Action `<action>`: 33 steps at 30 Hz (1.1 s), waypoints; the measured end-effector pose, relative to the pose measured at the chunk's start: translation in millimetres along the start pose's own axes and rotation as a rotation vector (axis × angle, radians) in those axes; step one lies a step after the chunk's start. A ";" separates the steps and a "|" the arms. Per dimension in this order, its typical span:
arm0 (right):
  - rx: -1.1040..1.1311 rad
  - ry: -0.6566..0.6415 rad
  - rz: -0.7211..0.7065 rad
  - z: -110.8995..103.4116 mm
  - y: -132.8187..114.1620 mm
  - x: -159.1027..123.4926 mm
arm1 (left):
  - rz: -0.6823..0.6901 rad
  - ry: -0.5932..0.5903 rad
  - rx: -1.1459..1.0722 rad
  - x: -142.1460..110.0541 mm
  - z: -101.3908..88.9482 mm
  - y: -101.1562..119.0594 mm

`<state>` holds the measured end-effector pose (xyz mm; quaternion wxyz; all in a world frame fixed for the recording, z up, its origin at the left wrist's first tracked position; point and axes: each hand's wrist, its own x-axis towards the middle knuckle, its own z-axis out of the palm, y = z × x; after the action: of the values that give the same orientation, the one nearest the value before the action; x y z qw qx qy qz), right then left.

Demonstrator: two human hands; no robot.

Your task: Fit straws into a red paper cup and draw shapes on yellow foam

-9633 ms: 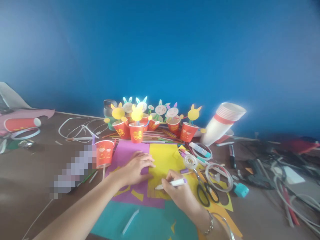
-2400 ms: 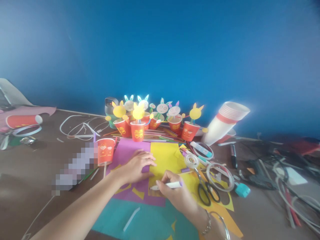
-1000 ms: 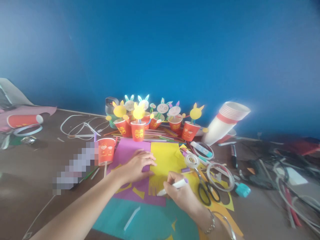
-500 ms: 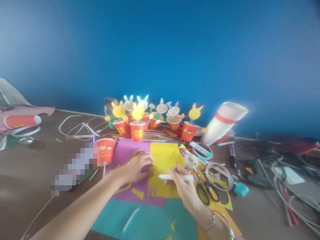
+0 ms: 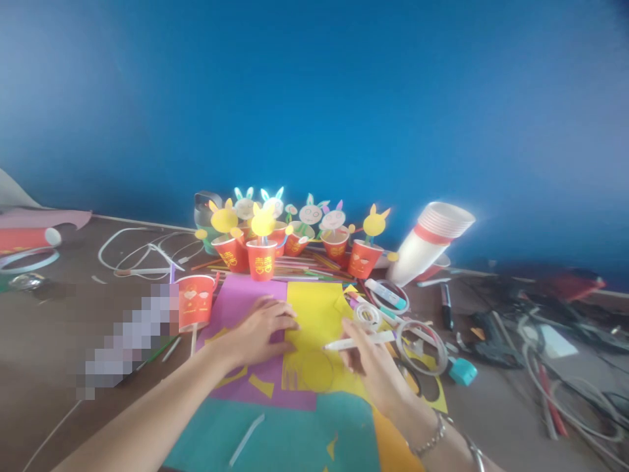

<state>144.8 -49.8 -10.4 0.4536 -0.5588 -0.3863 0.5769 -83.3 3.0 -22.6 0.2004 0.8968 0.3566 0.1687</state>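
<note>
My right hand grips a white marker, its tip pointing left over the yellow paper. A round outline and some short lines are drawn on the lower part of that sheet. My left hand lies flat with fingers spread, across the purple paper and the left edge of the yellow one. Under these, nearer to me, is teal paper with a thin white strip on it. Black-handled scissors lie partly hidden behind my right hand.
Red paper cups with yellow and white rabbit-like figures stand at the back. A tilted stack of white cups is right of them. Tape rolls, a teal block, a black marker and cables lie rightward. Another red cup stands left.
My right hand has turned the marker, so its tip now sits further right and tilts down-left. The drawn circle shows more clearly. The whole view has shifted slightly; my left hand stays on the paper.
</note>
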 end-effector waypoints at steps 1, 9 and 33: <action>-0.077 -0.018 -0.069 0.1 3.1 -0.7 | 0.007 0.003 -0.001 0.0 -0.1 -0.1; -0.383 -0.124 -0.213 -0.1 17.2 -1.0 | 0.021 0.031 -0.020 0.5 0.1 -0.2; -0.389 -0.005 -0.294 -1.6 32.1 1.8 | 0.020 0.038 -0.030 1.1 0.1 -1.5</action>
<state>143.5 -57.5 -41.7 0.4153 -0.5721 -0.5684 0.4209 -83.4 4.8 -23.3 0.2056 0.8938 0.3487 0.1929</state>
